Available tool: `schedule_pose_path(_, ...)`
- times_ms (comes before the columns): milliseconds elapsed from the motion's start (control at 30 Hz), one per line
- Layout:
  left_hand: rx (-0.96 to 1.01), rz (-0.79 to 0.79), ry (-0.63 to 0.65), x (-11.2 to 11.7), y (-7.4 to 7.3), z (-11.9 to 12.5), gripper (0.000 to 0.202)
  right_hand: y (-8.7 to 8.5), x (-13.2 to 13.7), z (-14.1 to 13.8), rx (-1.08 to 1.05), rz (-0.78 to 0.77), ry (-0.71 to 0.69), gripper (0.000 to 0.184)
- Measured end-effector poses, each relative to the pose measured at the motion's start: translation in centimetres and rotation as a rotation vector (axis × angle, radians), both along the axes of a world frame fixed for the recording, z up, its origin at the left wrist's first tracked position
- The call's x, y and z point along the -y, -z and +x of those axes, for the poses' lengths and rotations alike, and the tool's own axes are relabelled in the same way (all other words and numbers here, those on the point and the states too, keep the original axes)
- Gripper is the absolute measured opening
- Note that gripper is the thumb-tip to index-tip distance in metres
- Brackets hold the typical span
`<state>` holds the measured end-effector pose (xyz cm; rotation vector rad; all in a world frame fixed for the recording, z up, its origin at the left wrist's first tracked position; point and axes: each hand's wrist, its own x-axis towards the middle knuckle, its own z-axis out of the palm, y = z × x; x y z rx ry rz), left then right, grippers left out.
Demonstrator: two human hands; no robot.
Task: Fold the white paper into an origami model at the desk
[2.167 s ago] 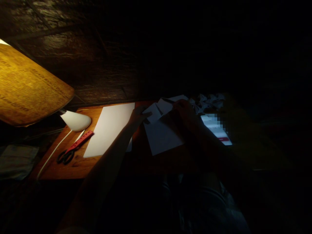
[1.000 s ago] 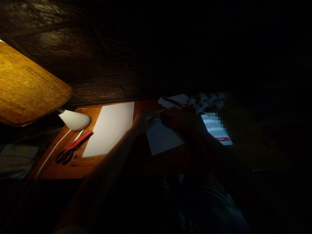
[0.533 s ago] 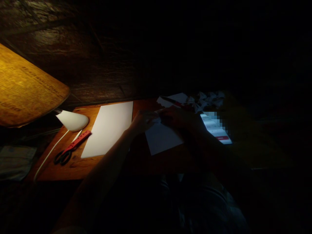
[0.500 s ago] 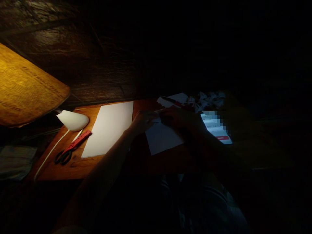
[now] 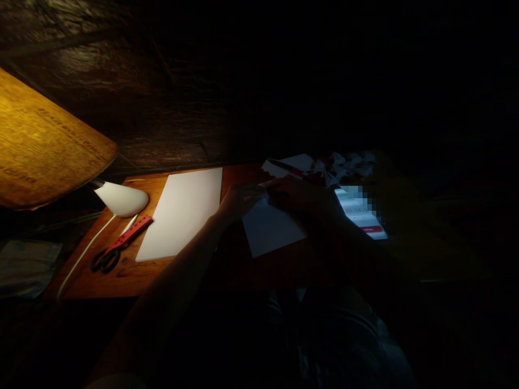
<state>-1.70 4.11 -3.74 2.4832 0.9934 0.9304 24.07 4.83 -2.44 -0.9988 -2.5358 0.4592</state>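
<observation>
On a dim wooden table [image 5: 133, 275], my left hand [image 5: 238, 199] and my right hand [image 5: 292, 193] meet at the far edge of a folded white paper [image 5: 270, 229]. Both hands press down on its top fold, fingers curled onto the paper. The paper lies flat between the hands and the table's near edge. The scene is very dark, so the fingertips are hard to make out.
A blank white sheet [image 5: 182, 210] lies to the left. Red-handled scissors [image 5: 121, 243] and a white lamp base [image 5: 121, 199] with its cable sit at far left under a glowing shade [image 5: 44, 151]. A lit phone [image 5: 360, 213] lies right, crumpled paper [image 5: 348, 162] behind.
The raised paper flaps seen earlier have been folded down flat. Both hands have come together at the paper's far edge and stay there pressing.
</observation>
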Motion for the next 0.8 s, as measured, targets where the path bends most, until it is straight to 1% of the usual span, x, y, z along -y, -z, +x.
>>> schedule_pose_path(100, 0.003, -0.018, 0.008, 0.02, 0.05, -0.03, 0.022, -0.11, 0.14, 0.02, 0.001, -0.018, -0.007, 0.035)
schedule_pose_path(233, -0.034, -0.019, 0.039, -0.16, 0.35, -0.21, 0.027, -0.18, 0.26, -0.01, -0.019, -0.021, 0.006, 0.035)
schedule_pose_path(400, -0.055, 0.000, 0.043, -0.31, 0.78, -0.32, 0.029, -0.12, 0.21, -0.08, -0.030, 0.009, 0.010, 0.042)
schedule_pose_path(567, -0.087, -0.004, 0.024, -0.27, 0.96, -0.41, 0.031, -0.19, 0.25, -0.04, 0.049, 0.049, 0.011, 0.045)
schedule_pose_path(667, -0.117, -0.003, -0.013, -0.31, 0.91, -0.49, 0.032, -0.14, 0.25, 0.03, 0.088, 0.063, 0.020, 0.049)
schedule_pose_path(800, -0.139, 0.004, -0.029, -0.45, 0.71, -0.52, 0.029, 0.07, 0.14, 0.05, 0.089, 0.063, 0.016, 0.056)
